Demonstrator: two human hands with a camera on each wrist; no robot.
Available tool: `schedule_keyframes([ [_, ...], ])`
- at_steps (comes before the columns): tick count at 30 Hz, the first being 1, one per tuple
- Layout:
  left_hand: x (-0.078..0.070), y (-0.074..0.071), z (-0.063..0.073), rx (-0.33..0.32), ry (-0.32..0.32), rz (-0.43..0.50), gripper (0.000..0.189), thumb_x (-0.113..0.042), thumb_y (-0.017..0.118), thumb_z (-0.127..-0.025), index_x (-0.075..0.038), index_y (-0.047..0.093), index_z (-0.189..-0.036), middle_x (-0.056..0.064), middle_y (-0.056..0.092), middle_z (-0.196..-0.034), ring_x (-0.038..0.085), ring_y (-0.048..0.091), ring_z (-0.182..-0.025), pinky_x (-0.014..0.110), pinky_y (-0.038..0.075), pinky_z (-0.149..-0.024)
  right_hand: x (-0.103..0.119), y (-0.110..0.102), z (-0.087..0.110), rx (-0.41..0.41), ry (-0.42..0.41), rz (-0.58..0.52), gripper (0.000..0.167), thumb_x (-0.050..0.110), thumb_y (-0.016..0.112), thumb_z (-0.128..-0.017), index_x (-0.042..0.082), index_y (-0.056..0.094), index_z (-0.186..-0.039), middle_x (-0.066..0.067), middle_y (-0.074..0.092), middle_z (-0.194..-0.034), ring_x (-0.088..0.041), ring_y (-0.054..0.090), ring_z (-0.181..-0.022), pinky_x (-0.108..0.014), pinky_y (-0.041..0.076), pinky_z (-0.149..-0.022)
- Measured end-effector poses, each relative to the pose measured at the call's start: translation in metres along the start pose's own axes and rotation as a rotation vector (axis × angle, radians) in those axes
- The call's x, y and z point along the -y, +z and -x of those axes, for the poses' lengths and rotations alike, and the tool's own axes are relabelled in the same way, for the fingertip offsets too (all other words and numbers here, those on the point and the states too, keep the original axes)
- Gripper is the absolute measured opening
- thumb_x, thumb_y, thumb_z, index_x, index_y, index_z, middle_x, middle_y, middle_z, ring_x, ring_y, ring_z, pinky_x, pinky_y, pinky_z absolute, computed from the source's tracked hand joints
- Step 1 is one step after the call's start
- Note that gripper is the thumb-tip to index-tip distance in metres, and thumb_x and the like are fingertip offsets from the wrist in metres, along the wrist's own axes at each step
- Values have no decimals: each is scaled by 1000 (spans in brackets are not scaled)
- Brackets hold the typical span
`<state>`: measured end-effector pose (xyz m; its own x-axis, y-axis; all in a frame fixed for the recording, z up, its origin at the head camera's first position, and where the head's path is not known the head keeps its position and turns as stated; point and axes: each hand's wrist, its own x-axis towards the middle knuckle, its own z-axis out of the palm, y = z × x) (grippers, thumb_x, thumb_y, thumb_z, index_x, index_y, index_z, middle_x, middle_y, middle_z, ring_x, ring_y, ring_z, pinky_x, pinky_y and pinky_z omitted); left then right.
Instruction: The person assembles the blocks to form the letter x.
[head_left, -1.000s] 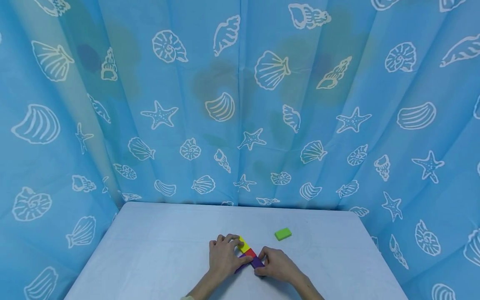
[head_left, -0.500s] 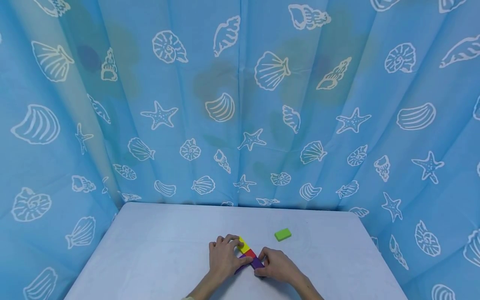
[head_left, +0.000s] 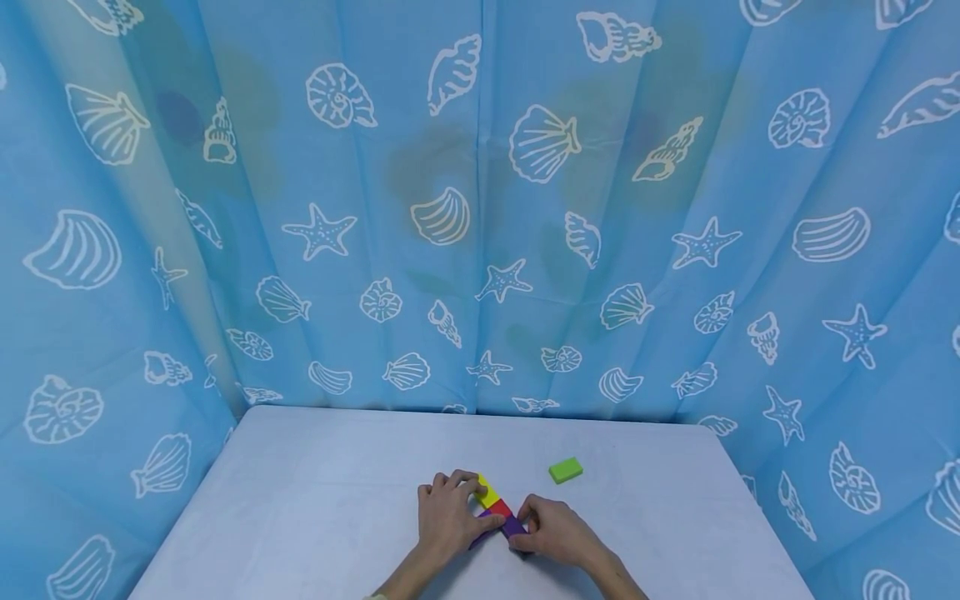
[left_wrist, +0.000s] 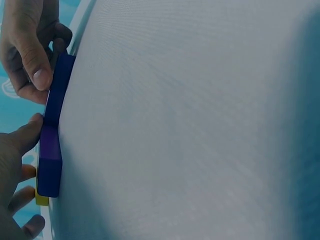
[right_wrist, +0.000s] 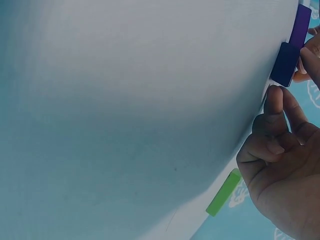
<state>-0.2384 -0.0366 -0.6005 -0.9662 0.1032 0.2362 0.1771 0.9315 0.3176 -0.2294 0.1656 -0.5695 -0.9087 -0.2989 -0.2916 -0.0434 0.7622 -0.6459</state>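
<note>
Four-sided toy blocks lie joined in a branching shape near the table's front. A yellow block (head_left: 487, 490) leads into a red block (head_left: 500, 507), followed by a purple block (head_left: 513, 528). Another purple block (head_left: 477, 540) branches off leftward beneath my left thumb. My left hand (head_left: 447, 514) arches over the yellow end, fingers bent at its side, thumb at the join. My right hand (head_left: 558, 529) pinches the near end of the right purple block, which looks dark blue in the right wrist view. Left fingers partly cover the yellow block.
A lime green block (head_left: 566, 470) lies apart, behind my right hand. The table (head_left: 337, 492) has a white cover. A blue curtain (head_left: 480, 317) with white shell and starfish prints hangs around its back and sides.
</note>
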Motion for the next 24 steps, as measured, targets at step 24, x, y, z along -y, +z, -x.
schedule_keyframes([
  [24,1,-1,1,-24,23,15,60,-75,77,-66,-29,77,-103,-6,68,-118,21,54,-99,43,38,-79,-7,-14,-1,-42,-45,20,33,39,78,-86,14,66,-103,2,58,-75,-13,52,-63,-25,40,-55],
])
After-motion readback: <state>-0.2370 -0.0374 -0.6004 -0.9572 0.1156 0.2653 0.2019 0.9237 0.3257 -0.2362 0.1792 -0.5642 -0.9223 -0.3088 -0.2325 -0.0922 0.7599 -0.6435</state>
